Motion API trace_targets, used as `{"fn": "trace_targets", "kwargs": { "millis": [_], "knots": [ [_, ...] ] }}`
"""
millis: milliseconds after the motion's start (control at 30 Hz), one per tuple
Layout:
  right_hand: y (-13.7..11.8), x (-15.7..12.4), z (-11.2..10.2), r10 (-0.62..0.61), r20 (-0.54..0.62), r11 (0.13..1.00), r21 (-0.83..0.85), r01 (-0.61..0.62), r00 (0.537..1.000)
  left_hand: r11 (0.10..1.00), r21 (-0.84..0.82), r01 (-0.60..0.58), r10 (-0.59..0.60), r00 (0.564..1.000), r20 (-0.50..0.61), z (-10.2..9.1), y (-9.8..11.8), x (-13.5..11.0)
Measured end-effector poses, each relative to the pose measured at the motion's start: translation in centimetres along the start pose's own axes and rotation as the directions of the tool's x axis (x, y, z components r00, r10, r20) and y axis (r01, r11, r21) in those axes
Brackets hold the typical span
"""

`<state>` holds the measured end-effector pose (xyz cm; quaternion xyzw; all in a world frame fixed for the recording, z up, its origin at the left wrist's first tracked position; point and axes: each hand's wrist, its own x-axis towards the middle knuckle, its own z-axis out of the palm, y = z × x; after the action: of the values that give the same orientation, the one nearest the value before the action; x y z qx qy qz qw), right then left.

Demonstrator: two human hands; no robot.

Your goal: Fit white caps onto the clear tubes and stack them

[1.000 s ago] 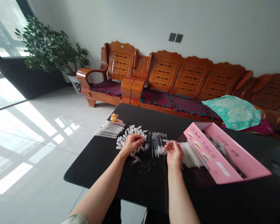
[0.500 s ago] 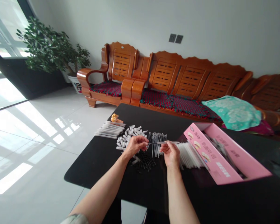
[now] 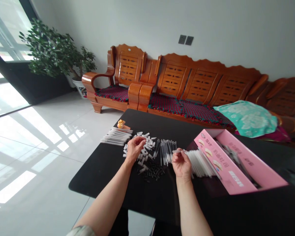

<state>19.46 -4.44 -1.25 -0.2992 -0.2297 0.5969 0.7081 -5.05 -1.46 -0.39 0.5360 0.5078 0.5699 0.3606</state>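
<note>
My left hand is over a heap of short white pen caps, thumb and fingers drawn together; whether a cap is between them is hidden. My right hand is closed around a white pen barrel, whose near end pokes out to the left. Between the hands lies a row of thin pen refills. Right of them, beside my right hand, is a row of translucent white barrels. Small black plugs are heaped nearer to me, below the caps.
On the black table, several white pens lie at the far left beside a small orange figurine. A pink box with dark contents stands on the right. Behind the table is a wooden sofa.
My left hand has moved left and away from the right hand, to the white caps. The thin refill that stretched between the hands no longer shows there. My right hand keeps the barrel, slightly lower.
</note>
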Motion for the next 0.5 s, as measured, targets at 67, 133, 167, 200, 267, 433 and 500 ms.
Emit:
{"fn": "trace_targets", "kwargs": {
  "millis": [67, 133, 167, 200, 267, 433, 500],
  "knots": [
    [0.3, 0.0, 0.1, 0.039, -0.003, 0.999, 0.013, -0.039, 0.999, 0.986, 0.154, -0.067, 0.057, 0.996, 0.066, 0.0, 0.0, -0.1],
    [0.7, 0.0, 0.2, 0.041, -0.008, 0.999, 0.024, -0.040, 0.999, 0.946, 0.276, -0.169, 0.118, 0.974, 0.192, 0.2, 0.3, -0.3],
    [0.8, 0.0, 0.2, 0.029, -0.010, 0.999, 0.018, -0.029, 1.000, 0.924, 0.311, -0.224, 0.140, 0.953, 0.270, 0.3, 0.6, -0.5],
    [0.9, 0.1, 0.2, 0.015, -0.010, 1.000, 0.004, -0.015, 1.000, 0.902, 0.333, -0.274, 0.152, 0.924, 0.350, 0.5, 0.9, -0.7],
    [0.9, 0.2, 0.1, -0.006, -0.006, 1.000, -0.030, 0.006, 1.000, 0.867, 0.354, -0.352, 0.151, 0.861, 0.486, 0.9, 1.4, -1.1],
    [0.9, 0.3, -0.2, -0.017, -0.004, 0.999, -0.052, 0.017, 1.000, 0.776, 0.417, -0.473, 0.098, 0.743, 0.662, 1.8, 2.0, -2.3],
    [1.0, 0.3, -0.2, -0.016, -0.004, 0.998, -0.053, 0.016, 1.000, 0.752, 0.428, -0.501, 0.104, 0.731, 0.674, 2.0, 2.0, -2.6]
  ]
}}
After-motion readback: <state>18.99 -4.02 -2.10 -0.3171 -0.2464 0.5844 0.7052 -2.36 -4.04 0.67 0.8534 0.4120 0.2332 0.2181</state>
